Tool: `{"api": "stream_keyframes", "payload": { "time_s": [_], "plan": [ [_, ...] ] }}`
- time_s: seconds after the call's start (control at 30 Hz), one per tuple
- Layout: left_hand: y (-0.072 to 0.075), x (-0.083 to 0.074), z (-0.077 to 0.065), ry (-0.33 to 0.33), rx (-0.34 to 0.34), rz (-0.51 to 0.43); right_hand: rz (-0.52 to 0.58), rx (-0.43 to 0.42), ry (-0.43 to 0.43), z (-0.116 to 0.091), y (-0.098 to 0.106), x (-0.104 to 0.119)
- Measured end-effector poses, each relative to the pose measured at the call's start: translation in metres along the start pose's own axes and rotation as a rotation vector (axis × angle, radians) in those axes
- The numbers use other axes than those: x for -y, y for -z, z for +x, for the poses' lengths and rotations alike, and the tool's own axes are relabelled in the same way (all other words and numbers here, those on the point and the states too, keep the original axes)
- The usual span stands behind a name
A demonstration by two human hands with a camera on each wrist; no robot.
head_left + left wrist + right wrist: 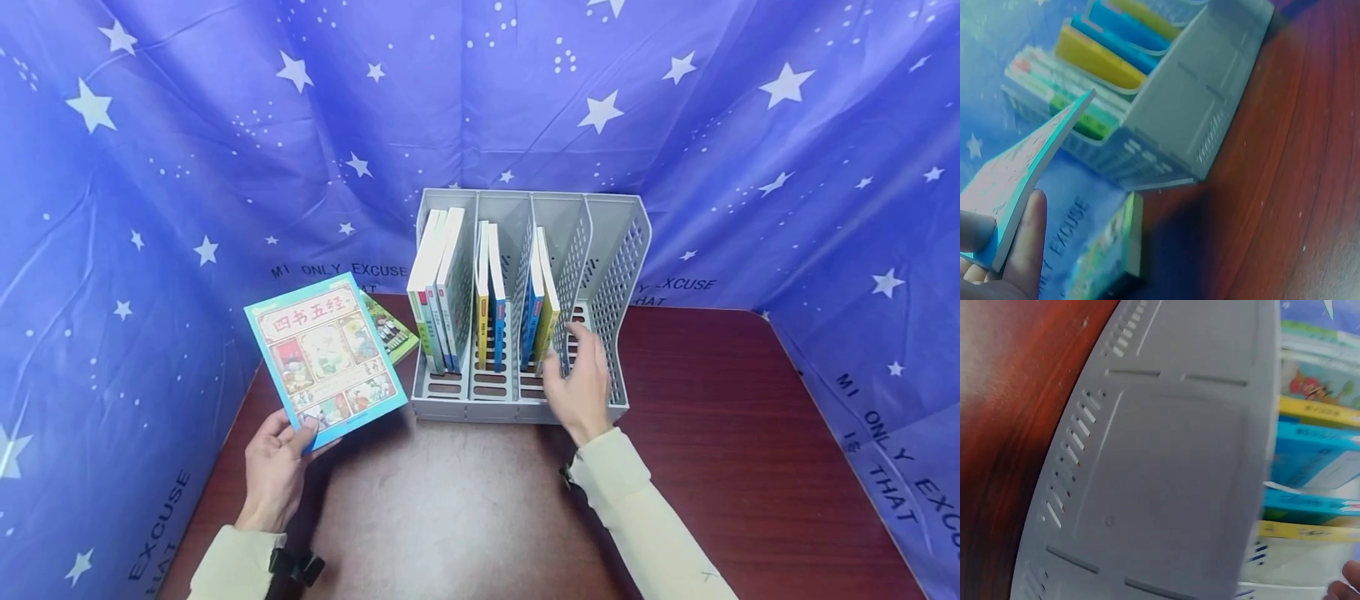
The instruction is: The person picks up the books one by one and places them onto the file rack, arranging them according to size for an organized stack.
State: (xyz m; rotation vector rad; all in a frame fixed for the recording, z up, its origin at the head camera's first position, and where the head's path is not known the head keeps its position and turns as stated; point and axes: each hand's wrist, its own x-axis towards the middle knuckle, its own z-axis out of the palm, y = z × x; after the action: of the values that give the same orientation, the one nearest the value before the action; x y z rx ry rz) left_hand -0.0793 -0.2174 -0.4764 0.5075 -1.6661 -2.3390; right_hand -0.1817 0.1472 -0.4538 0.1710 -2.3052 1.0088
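My left hand (279, 460) grips a thin book with a light-blue border (327, 358) by its lower corner, thumb on the cover and fingers behind. The book is raised in front of the left side of a grey file rack (517, 411). At the rack's right part, my right hand (583, 385) has loosely bent fingers, with the thumb close to a yellow-spined book (549, 321); whether they touch, I cannot tell. In the right wrist view only its fingertips (1349, 581) show, apart from the books. A green book (392, 329) lies behind the held one, partly covered.
White-edged books (438, 283) fill the rack's left compartment. A yellow and a blue book (497, 321) stand in the second, and a blue book (534, 317) is beside the yellow-spined one. The dark red table (712, 433) meets a star-printed blue curtain (480, 108).
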Motion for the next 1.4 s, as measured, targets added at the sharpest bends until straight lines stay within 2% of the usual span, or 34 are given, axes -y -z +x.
{"api": "stream_keyframes", "payload": {
  "time_s": [0.1,0.17,0.27,0.37,0.4,0.53,0.6,0.63,0.7,0.8,0.93,1.1,1.27,1.4],
  "plan": [
    [-0.009,-0.011,-0.012,0.014,-0.005,0.041,0.051,-0.044,0.090,-0.005,0.010,0.008],
    [-0.016,-0.016,-0.019,0.005,-0.002,0.039,0.093,-0.040,0.132,-0.008,0.015,0.016],
    [-0.025,-0.019,-0.027,-0.034,0.026,0.038,0.158,0.010,0.161,-0.014,0.020,0.029],
    [-0.032,-0.016,-0.034,-0.113,0.098,0.045,0.246,0.100,0.145,-0.019,0.024,0.041],
    [-0.027,-0.002,-0.030,-0.151,0.158,-0.004,0.275,0.136,0.128,-0.021,0.025,0.045],
    [-0.037,0.004,-0.037,-0.190,0.234,0.001,0.436,0.311,0.000,-0.027,0.026,0.057],
    [-0.043,0.007,-0.039,-0.173,0.242,0.028,0.530,0.406,-0.086,-0.031,0.026,0.061],
    [-0.052,-0.005,-0.047,-0.147,0.212,0.090,0.581,0.451,-0.130,-0.032,0.025,0.063],
    [-0.057,-0.004,-0.050,-0.127,0.216,0.110,0.672,0.529,-0.208,-0.036,0.024,0.065],
    [-0.063,-0.002,-0.053,-0.098,0.218,0.119,0.753,0.600,-0.299,-0.043,0.022,0.067],
    [-0.068,0.002,-0.058,-0.074,0.234,0.116,0.801,0.639,-0.368,-0.054,0.021,0.069],
    [-0.072,0.008,-0.063,-0.077,0.279,0.115,0.882,0.678,-0.431,-0.066,0.017,0.070],
    [-0.074,0.014,-0.065,-0.052,0.300,0.108,0.853,0.647,-0.431,-0.073,0.017,0.071],
    [-0.074,0.017,-0.065,0.001,0.301,0.111,0.824,0.610,-0.403,-0.076,0.018,0.072]
  ]
}}
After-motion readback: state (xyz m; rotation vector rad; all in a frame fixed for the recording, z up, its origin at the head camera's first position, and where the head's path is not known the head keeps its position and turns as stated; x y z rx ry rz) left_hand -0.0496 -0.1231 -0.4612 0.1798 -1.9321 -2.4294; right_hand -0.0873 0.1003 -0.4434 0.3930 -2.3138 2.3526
